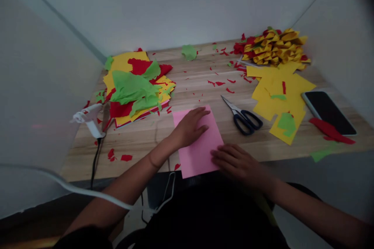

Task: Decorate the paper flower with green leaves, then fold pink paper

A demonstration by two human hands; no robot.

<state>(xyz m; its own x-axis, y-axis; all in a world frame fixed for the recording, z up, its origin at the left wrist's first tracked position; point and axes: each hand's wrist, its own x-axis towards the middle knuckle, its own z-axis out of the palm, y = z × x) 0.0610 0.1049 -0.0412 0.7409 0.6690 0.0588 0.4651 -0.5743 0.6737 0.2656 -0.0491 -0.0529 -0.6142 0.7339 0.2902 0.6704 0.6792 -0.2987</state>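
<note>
Paper (200, 151), plain pink, under left fingers (198, 113) and right fingers (224, 156)

I can see plain black cloth clothes (216, 216), a black cloth left sleeve (84, 239) and two long bare forearms (165, 149).

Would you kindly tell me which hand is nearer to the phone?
The right hand: it is at the right edge of the pink paper, left of the phone and closer to the person. The left hand lies on the paper, farther left.
</note>
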